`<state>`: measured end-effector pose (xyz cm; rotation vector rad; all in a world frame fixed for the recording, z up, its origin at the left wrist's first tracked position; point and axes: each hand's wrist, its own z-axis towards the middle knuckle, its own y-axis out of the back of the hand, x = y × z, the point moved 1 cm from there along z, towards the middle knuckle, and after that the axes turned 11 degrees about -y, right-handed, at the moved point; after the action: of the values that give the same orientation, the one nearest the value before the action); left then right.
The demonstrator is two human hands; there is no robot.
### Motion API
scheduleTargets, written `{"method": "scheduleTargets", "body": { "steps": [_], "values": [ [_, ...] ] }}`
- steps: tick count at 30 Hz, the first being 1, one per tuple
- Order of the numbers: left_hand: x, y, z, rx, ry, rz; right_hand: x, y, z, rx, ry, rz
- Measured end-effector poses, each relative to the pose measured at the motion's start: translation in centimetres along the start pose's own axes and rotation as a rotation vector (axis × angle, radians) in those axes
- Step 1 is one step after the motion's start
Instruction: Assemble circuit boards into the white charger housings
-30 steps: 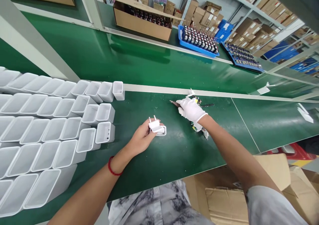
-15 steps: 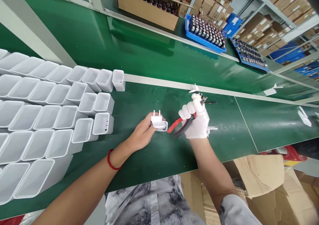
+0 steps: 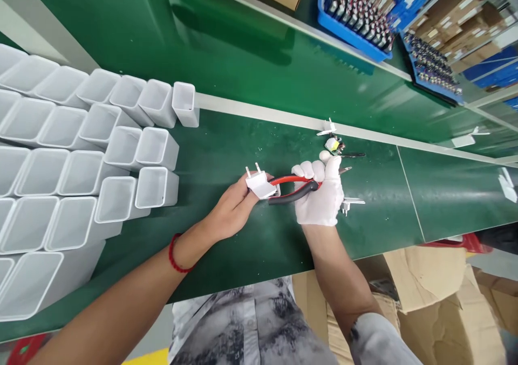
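Observation:
My bare left hand (image 3: 232, 208) is closed round a white plug adapter (image 3: 259, 184), its two metal pins pointing up, held just above the green belt (image 3: 251, 246). My right hand (image 3: 321, 192), in a white glove, grips pliers (image 3: 292, 188) with one red and one black handle. The handles point left and almost touch the adapter. The pliers' jaws are hidden behind the glove.
Rows of empty white plastic housings (image 3: 81, 165) lie on their sides at the left. A white plug part (image 3: 327, 128), a small circuit board (image 3: 334, 145) and another plug piece (image 3: 352, 203) lie by my right hand. Blue trays (image 3: 356, 14) of parts stand beyond the belt. Cardboard boxes (image 3: 437, 295) sit below right.
My right hand picked the pliers up from the belt and brought them left toward the adapter. The left hand kept hold of the adapter and tilted it slightly.

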<state>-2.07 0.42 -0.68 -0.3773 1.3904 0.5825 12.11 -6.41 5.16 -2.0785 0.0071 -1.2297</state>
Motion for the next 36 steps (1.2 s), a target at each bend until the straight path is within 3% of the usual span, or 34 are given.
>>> {"method": "scheduleTargets", "body": {
  "steps": [6,10,15,19,23,26,30,36],
  "values": [
    [0.5,0.0,-0.3,-0.012,-0.015,-0.059,-0.5,-0.2,-1.6,-0.089,0.264,-0.243],
    [0.4,-0.1,-0.4,0.006,-0.022,-0.089,-1.0,0.1,-2.3,-0.118,0.327,-0.287],
    [0.4,0.0,-0.4,-0.004,-0.036,-0.067,-0.8,0.1,-1.9,-0.093,0.28,-0.23],
    [0.6,-0.1,-0.3,0.014,-0.023,-0.04,1.6,0.9,-0.2,-0.141,0.149,-0.151],
    [0.6,-0.3,-0.2,-0.063,0.055,-0.139,3.7,2.7,1.9,-0.175,0.214,0.023],
    [0.1,-0.3,0.1,-0.136,0.11,-0.279,3.4,3.6,2.8,-0.191,0.206,0.041],
    [-0.8,-0.1,0.4,-0.151,0.124,-0.438,2.5,3.4,3.0,-0.174,0.143,0.022],
    [-1.1,0.1,0.4,-0.167,0.096,-0.483,2.1,2.8,2.1,-0.107,0.186,-0.141]
  ]
}}
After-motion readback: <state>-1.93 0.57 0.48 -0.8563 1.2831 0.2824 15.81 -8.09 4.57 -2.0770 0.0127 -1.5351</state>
